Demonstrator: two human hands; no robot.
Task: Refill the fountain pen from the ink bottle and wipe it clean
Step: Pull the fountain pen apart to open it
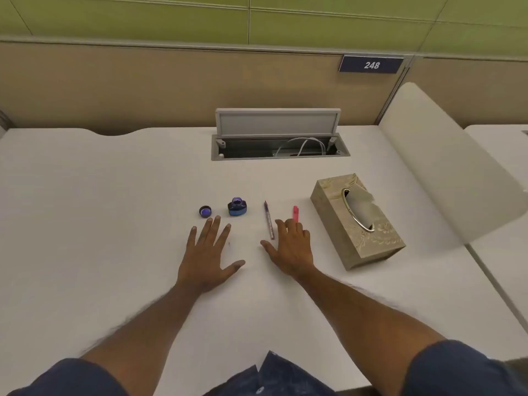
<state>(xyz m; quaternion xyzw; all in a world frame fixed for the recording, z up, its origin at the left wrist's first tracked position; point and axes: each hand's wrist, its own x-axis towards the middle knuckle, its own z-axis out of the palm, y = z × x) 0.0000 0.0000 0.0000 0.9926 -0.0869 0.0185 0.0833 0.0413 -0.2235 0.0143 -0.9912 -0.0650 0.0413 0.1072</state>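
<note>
**Hands at rest before the filling step, with the ink bottle already uncapped.**

The left hand [210, 252] lies flat and empty on the white desk [114, 210], fingers straight and spread. The right hand [291, 248] rests with fingers loosely bent and grips nothing. The slim dark purple fountain pen [269, 221] lies just left of its fingertips, and a short pink plastic piece [295, 212], partly hidden, lies just beyond them. The small blue glass ink bottle [237, 207] stands open and appears to hold dark ink, its round dark cap [205, 211] upturned beside it. The beige patterned tissue box [331, 201] stands to the right, one tissue [363, 202] protruding. Filling seems not yet begun. The next move calls for lifting the pen and guiding its nib into the narrow bottle mouth, probably with the bottle steadied.
</note>
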